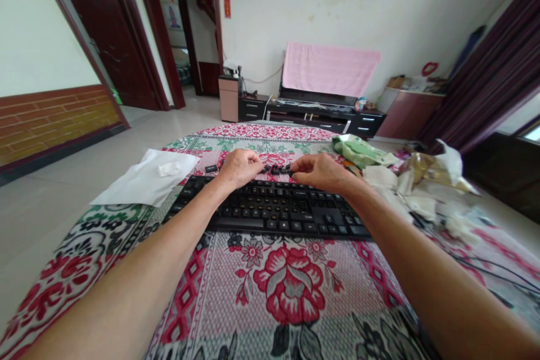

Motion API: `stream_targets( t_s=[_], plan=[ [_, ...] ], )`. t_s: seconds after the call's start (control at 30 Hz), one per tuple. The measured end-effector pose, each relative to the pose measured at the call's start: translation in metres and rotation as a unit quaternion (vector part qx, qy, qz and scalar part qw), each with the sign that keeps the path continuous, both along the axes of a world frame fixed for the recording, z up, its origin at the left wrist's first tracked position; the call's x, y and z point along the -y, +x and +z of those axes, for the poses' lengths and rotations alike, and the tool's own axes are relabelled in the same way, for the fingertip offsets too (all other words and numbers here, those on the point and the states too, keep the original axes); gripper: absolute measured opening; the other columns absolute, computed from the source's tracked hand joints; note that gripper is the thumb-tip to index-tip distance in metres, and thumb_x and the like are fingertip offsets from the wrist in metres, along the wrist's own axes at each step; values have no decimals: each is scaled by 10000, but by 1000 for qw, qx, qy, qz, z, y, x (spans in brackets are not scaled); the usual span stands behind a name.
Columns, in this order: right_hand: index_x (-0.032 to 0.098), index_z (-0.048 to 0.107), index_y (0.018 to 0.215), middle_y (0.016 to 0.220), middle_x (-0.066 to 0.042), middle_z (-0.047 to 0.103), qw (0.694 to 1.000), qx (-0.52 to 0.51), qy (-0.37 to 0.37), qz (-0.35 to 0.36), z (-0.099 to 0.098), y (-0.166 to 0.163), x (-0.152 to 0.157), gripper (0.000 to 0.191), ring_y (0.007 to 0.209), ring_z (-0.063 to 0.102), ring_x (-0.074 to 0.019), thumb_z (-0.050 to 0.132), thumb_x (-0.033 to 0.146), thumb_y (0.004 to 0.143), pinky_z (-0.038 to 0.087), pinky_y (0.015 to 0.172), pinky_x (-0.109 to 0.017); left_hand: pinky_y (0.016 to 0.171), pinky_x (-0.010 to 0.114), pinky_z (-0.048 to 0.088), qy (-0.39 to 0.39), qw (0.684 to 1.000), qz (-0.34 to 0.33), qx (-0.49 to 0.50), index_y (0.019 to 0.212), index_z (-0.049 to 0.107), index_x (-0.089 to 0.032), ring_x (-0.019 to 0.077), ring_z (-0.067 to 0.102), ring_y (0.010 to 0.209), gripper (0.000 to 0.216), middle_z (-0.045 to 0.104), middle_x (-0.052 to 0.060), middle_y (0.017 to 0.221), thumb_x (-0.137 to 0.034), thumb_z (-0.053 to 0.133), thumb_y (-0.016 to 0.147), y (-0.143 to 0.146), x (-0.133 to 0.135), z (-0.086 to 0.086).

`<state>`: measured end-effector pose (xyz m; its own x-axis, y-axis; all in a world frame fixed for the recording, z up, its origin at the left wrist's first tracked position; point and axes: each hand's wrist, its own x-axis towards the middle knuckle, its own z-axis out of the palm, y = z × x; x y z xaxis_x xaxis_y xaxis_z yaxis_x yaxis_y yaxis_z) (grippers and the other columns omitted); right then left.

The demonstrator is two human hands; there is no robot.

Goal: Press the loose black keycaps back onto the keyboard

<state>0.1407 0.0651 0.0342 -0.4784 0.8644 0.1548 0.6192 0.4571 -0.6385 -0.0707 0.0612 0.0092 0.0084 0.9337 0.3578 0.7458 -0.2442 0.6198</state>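
Note:
A black keyboard (247, 224) lies across the tablecloth in front of me, and several of its keycaps are off in the middle rows. Beyond its far edge, small loose black keycaps (278, 170) sit in a row between my two hands. My left hand (241, 167) is closed in a pinch at the left end of this row, its fingertips on a small black keycap. At the right end, my right hand (318, 171) has thumb and fingers pinched on another keycap. Left of my left hand lies a larger loose black key (211, 169). My fingers partly hide the pieces they touch.
A white paper sheet (139, 183) with a folded tissue (169, 169) lies at the left. On the right are a green packet (360, 151), crumpled tissues (382, 177), a gold-and-white plastic bag (439, 167) and black cables (498, 267). A TV cabinet (253, 109) stands beyond the table.

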Motion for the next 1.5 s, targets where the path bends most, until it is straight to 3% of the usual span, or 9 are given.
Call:
stream_targets(
  t_s=[0.1,0.33,0.73,0.93,1.2,1.33,1.5],
  plan=[
    [165,602,857,677,2,590,997,-17,-25,66,-1,-9,14,226,588,495,-91,503,241,668,386,541,-213,519,203,356,47,996,-49,-56,629,614,-167,95,496,527,138,577,-13,550,-258,511,645,-5,8,-5],
    [164,604,865,642,23,568,988,15,-35,147,-4,-21,33,211,563,471,-79,497,222,692,368,523,-209,526,203,353,67,993,-55,-79,655,601,-171,94,499,522,147,581,-14,560,-245,475,675,-7,15,-14],
    [145,618,861,740,-24,631,971,114,-6,209,1,-24,46,227,639,551,-105,521,208,665,418,582,-209,525,199,353,69,994,-57,-67,644,600,-173,92,499,525,147,580,-19,557,-234,469,666,-7,15,-12],
    [153,620,837,768,-26,618,971,131,41,195,-3,-26,46,224,674,539,-115,554,242,643,410,601,-213,513,202,347,63,994,-52,-71,654,609,-176,95,491,514,151,568,-18,539,-235,470,665,-7,14,-12],
    [184,620,864,728,-8,597,966,160,-28,203,-3,-25,36,265,622,516,-110,592,328,643,372,554,-219,519,205,349,54,994,-66,-69,648,606,-161,92,482,518,154,561,-13,544,-237,473,665,-8,14,-10],
    [179,612,876,668,10,571,963,159,-61,207,-5,-25,33,275,569,493,-93,593,331,648,344,509,-207,512,199,349,13,990,-137,-43,664,604,-144,81,470,518,169,560,-12,562,-280,503,665,-7,16,-2],
    [171,614,866,608,28,519,962,139,-87,219,-7,-23,31,264,531,445,-75,597,324,652,318,476,-195,500,192,344,-163,943,-287,-40,667,624,-149,75,466,524,196,563,-20,565,-329,559,623,-5,25,14]
  ],
)
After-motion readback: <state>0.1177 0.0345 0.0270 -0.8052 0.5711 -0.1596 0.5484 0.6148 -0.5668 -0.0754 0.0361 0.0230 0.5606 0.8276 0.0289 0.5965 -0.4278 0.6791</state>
